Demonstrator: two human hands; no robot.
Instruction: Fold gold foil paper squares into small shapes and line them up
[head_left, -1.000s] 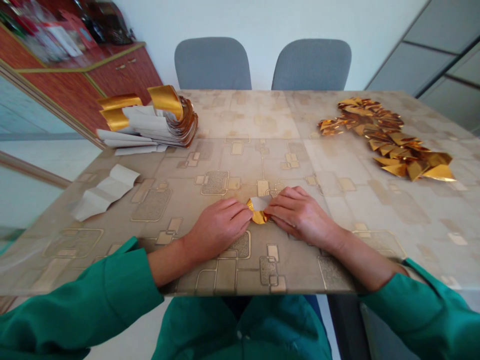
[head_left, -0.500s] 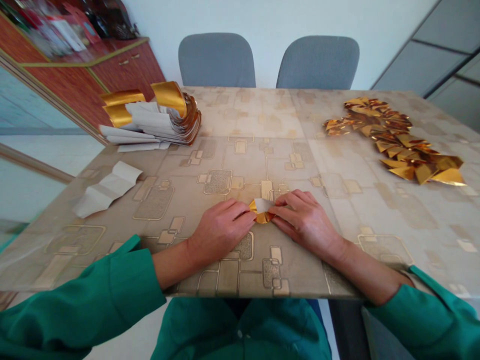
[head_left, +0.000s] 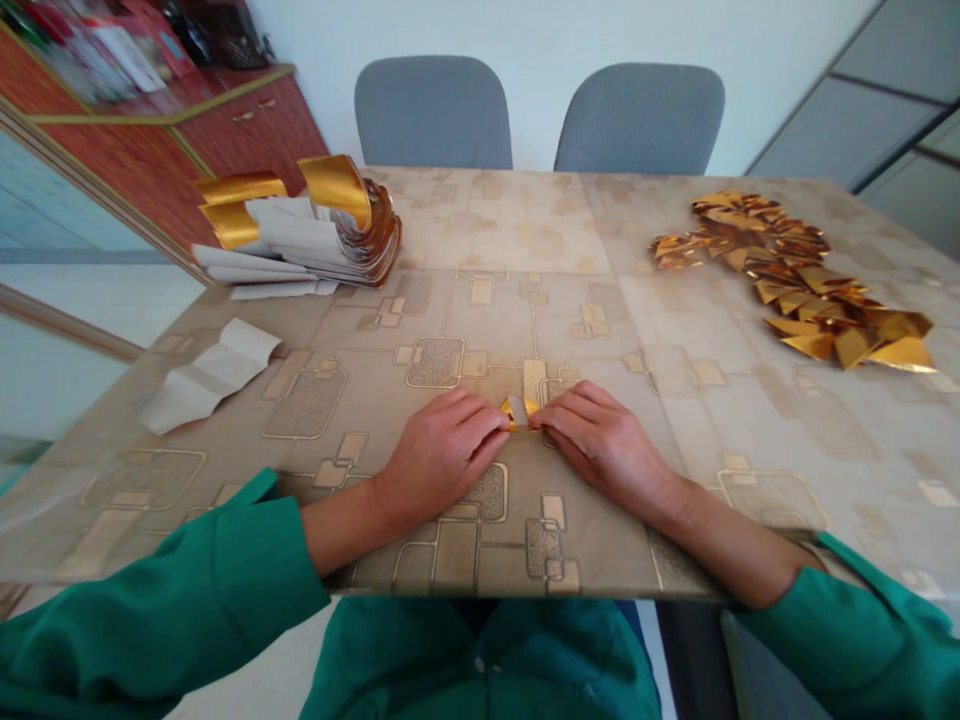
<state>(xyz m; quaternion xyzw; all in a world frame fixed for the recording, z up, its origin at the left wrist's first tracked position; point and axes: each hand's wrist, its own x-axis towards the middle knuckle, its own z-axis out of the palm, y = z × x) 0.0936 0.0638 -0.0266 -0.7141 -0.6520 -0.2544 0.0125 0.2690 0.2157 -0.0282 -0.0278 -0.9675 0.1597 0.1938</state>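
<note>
Between my two hands, close to the table's near edge, is a small piece of folded gold foil paper (head_left: 517, 411) with part of its pale back showing. My left hand (head_left: 448, 448) pinches its left end between thumb and fingers. At the right end, the fingers of my right hand (head_left: 604, 436) are closed on the same paper. Both hands rest low over the patterned tablecloth, and the fingers cover much of the paper's ends.
A thick stack of gold and white paper sheets (head_left: 307, 235) stands at the back left. One creased sheet (head_left: 212, 375) lies before it, pale side up. Folded gold pieces (head_left: 806, 275) are heaped at the right. Two grey chairs (head_left: 433, 112) stand behind the patterned table (head_left: 405, 545).
The folded paper between my hands shows less of itself and looks narrower. My fingers have drawn slightly closer together over it. The view has shifted a little.
</note>
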